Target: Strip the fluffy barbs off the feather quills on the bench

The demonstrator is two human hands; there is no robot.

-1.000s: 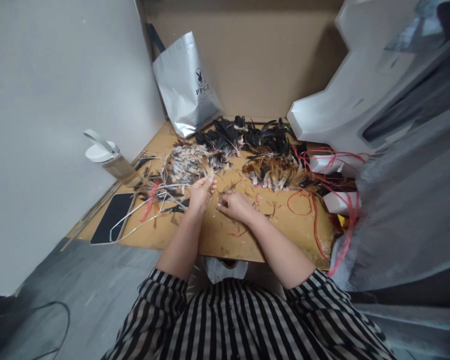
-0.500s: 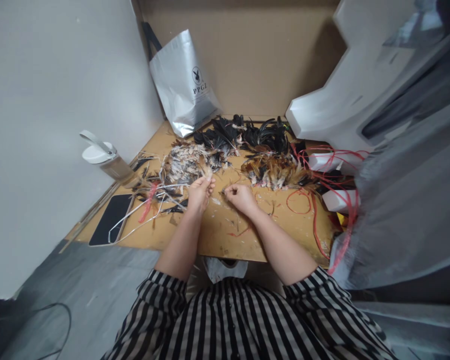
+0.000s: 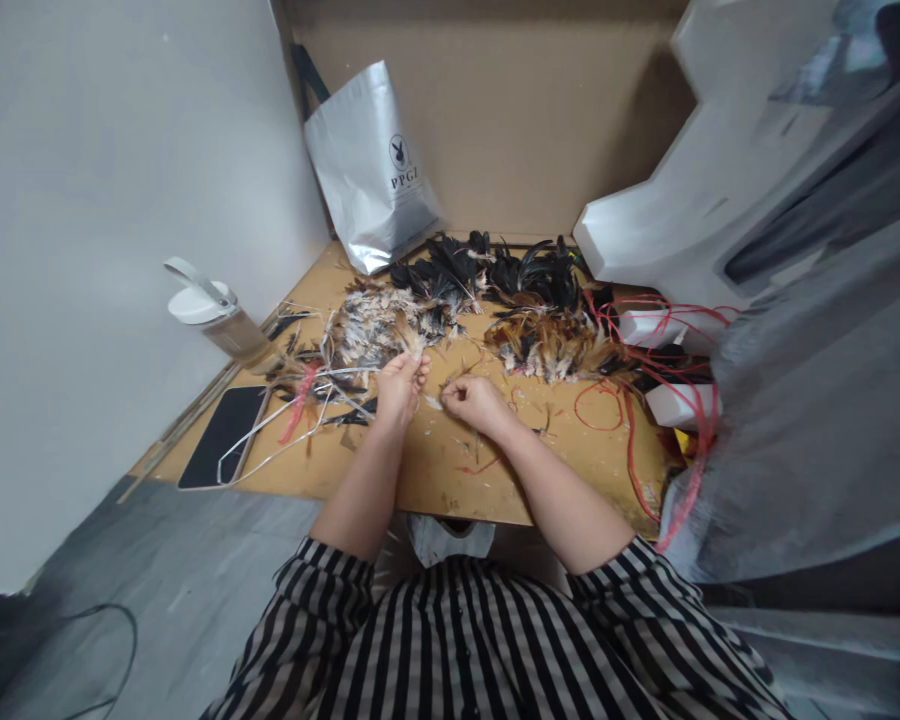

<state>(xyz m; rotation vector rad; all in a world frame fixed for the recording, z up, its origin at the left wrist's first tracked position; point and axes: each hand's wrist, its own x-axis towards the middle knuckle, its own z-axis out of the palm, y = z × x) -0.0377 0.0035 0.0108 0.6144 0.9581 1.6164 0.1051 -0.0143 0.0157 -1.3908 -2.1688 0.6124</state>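
Left hand [image 3: 402, 388] pinches pale tan feather tuft [image 3: 412, 342], long axis toward 11 o'clock; right hand [image 3: 480, 403], apart at 3 o'clock, curled closed, can't tell if gripping anything.

The single head view looks forward and down over the striped shirt [image 3: 465, 640] onto the nearby table [image 3: 442, 475].

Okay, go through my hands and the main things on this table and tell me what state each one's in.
Left hand: pinching a pale feather
Right hand: curled, any hold unclear
Phone: lying flat, dark-screened
Drinking bottle: lid on, carry handle raised
Silver bag: standing, contents hidden
Black feathers: piled at the back
Brown feathers: bunched together
Mottled feathers: spread in a heap
Red string: loose, looped and tangled
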